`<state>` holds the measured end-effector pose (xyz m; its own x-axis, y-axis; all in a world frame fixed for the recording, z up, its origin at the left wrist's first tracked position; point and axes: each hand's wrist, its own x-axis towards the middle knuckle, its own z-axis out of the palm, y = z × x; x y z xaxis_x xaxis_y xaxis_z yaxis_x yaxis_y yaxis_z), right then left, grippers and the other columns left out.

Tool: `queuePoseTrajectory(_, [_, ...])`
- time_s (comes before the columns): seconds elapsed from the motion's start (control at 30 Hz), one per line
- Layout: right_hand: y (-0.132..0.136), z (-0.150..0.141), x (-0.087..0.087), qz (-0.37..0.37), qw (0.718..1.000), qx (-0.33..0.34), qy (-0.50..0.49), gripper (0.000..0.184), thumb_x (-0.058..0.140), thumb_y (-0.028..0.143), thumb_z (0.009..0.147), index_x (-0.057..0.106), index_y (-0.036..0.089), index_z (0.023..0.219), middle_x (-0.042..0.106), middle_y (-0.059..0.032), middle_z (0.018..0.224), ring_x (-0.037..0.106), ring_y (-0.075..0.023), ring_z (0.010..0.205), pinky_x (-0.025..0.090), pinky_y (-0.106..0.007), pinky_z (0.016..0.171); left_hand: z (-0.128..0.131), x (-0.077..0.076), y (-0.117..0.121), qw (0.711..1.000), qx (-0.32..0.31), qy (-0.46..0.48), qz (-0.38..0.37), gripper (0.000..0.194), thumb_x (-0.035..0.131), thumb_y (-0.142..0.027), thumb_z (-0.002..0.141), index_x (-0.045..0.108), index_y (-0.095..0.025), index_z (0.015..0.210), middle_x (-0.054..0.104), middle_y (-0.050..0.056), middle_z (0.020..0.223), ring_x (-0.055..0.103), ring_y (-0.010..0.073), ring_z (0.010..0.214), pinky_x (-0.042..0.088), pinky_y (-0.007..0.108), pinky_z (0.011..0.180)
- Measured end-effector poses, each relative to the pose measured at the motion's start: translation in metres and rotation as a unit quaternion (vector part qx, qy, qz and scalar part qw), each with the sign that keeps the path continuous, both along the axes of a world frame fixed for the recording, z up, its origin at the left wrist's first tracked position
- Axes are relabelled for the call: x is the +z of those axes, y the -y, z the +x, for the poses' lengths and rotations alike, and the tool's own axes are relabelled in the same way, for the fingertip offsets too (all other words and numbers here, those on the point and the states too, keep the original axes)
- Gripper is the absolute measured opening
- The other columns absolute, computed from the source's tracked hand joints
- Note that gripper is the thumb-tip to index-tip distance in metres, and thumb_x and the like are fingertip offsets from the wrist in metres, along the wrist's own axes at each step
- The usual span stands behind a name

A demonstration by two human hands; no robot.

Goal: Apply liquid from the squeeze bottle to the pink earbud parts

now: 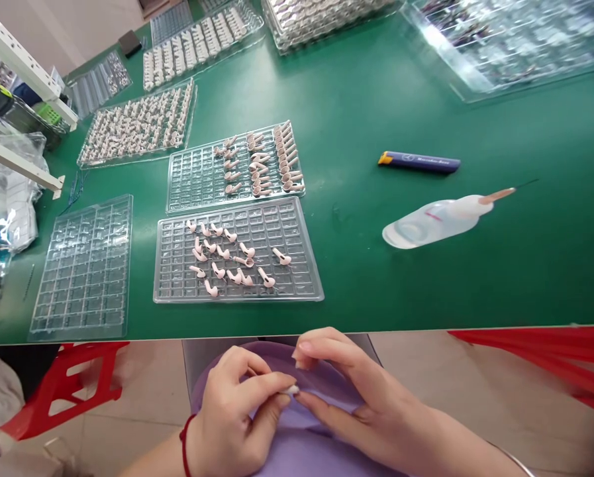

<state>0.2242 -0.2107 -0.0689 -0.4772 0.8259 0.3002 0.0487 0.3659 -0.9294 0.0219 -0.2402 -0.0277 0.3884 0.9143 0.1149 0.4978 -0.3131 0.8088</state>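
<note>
My left hand point(244, 404) pinches a small white earbud part point(291, 390) between thumb and forefinger, above my lap. Most of that part is hidden by the fingers. My right hand point(349, 391) is just to its right, fingers apart, with one fingertip at or very near the part's end. Beyond both hands, on the table, a clear plastic tray point(297, 288) carries several loose white earbud shells point(267, 277). Behind it, a second clear tray point(192, 179) has earbud stem pieces point(285, 156) standing in rows at its right side.
On the green table point(346, 278), a squeeze bottle point(436, 222) with a thin needle tip lies right, below a dark blue utility knife point(420, 161). A clear tray point(81, 271) sits left. Filled trays point(138, 122) stand farther back. A red stool point(73, 384) is below the table.
</note>
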Motion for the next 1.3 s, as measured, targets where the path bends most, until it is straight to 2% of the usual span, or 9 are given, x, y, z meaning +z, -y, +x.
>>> queuePoseTrajectory(0.07, [0.0, 0.0, 0.001, -0.01, 1.0, 0.001, 0.002, 0.049, 0.054, 0.004, 0.086, 0.039, 0.023, 0.128, 0.053, -0.0045, 0.1, 0.057, -0.0135, 0.093, 0.054, -0.022, 0.082, 0.0, 0.001, 0.0, 1.0, 0.012, -0.007, 0.007, 0.025, 0.057, -0.009, 0.088, 0.068, -0.017, 0.109, 0.06, 0.007, 0.086, 0.058, 0.0164, 0.076, 0.051, 0.027, 0.065])
queuePoseTrajectory(0.2, [0.003, 0.005, 0.003, -0.041, 0.999, 0.013, 0.009, 0.053, 0.058, 0.007, 0.084, 0.038, 0.025, 0.13, 0.054, -0.0043, 0.1, 0.059, -0.0144, 0.092, 0.055, -0.023, 0.082, -0.005, 0.002, -0.002, 0.996, 0.091, 0.005, -0.008, 0.024, 0.056, -0.009, 0.089, 0.07, -0.018, 0.107, 0.058, 0.005, 0.084, 0.058, 0.0139, 0.073, 0.05, 0.024, 0.063])
queuePoseTrajectory(0.33, [0.002, 0.008, 0.004, -0.055, 0.998, -0.003, 0.006, 0.047, 0.059, 0.009, 0.085, 0.043, 0.028, 0.125, 0.056, -0.0044, 0.099, 0.061, -0.0153, 0.09, 0.057, -0.024, 0.078, -0.007, -0.001, -0.004, 0.979, 0.139, 0.086, -0.123, 0.016, 0.062, -0.021, 0.09, 0.075, -0.019, 0.099, 0.059, 0.004, 0.079, 0.057, 0.0131, 0.07, 0.048, 0.023, 0.061])
queuePoseTrajectory(0.5, [-0.002, 0.005, 0.008, -0.031, 0.999, -0.032, -0.001, 0.03, 0.054, 0.007, 0.088, 0.054, 0.027, 0.11, 0.062, -0.0032, 0.09, 0.064, -0.0144, 0.082, 0.056, -0.023, 0.07, -0.006, -0.009, -0.005, 0.887, 0.2, 0.24, -0.341, 0.022, 0.074, -0.039, 0.081, 0.08, -0.019, 0.089, 0.054, 0.002, 0.073, 0.053, 0.0104, 0.06, 0.046, 0.022, 0.053])
queuePoseTrajectory(0.6, [-0.005, 0.004, 0.011, -0.015, 0.999, -0.04, 0.002, 0.025, 0.054, 0.005, 0.088, 0.057, 0.025, 0.102, 0.065, -0.0012, 0.083, 0.065, -0.0119, 0.074, 0.055, -0.02, 0.065, -0.005, -0.009, -0.006, 0.839, 0.217, 0.303, -0.397, 0.022, 0.079, -0.04, 0.075, 0.081, -0.02, 0.084, 0.055, 0.001, 0.071, 0.053, 0.0098, 0.059, 0.046, 0.021, 0.052])
queuePoseTrajectory(0.73, [-0.008, 0.005, 0.014, -0.012, 0.999, -0.045, -0.004, 0.025, 0.055, 0.003, 0.087, 0.061, 0.025, 0.098, 0.067, -0.0007, 0.08, 0.066, -0.0109, 0.068, 0.054, -0.018, 0.061, -0.003, -0.005, -0.008, 0.804, 0.233, 0.339, -0.429, 0.023, 0.083, -0.04, 0.07, 0.081, -0.019, 0.078, 0.059, 0.003, 0.069, 0.052, 0.01, 0.059, 0.046, 0.02, 0.05])
queuePoseTrajectory(0.97, [-0.009, 0.008, 0.014, -0.001, 0.999, -0.035, -0.005, 0.031, 0.048, 0.002, 0.089, 0.062, 0.024, 0.105, 0.065, -0.0005, 0.07, 0.064, -0.0117, 0.061, 0.053, -0.019, 0.054, 0.002, -0.002, -0.009, 0.784, 0.249, 0.348, -0.45, 0.027, 0.086, -0.041, 0.065, 0.08, -0.016, 0.074, 0.064, 0.006, 0.07, 0.053, 0.0115, 0.06, 0.045, 0.02, 0.049])
queuePoseTrajectory(1.07, [-0.007, 0.004, 0.013, 0.026, 0.998, -0.05, 0.005, 0.033, 0.048, 0.004, 0.09, 0.06, 0.024, 0.112, 0.067, -0.0022, 0.077, 0.065, -0.0126, 0.066, 0.055, -0.021, 0.057, 0.003, -0.001, -0.01, 0.782, 0.248, 0.347, -0.455, 0.027, 0.085, -0.041, 0.065, 0.08, -0.016, 0.073, 0.064, 0.006, 0.069, 0.053, 0.0115, 0.059, 0.044, 0.02, 0.049])
queuePoseTrajectory(1.3, [-0.001, -0.017, 0.011, 0.036, 0.995, -0.096, -0.01, 0.03, 0.056, 0.006, 0.088, 0.054, 0.025, 0.11, 0.064, -0.0024, 0.083, 0.065, -0.0145, 0.075, 0.057, -0.025, 0.064, 0.003, -0.003, -0.008, 0.8, 0.223, 0.336, -0.444, 0.025, 0.081, -0.041, 0.072, 0.08, -0.016, 0.074, 0.059, 0.003, 0.066, 0.051, 0.0108, 0.058, 0.043, 0.02, 0.05])
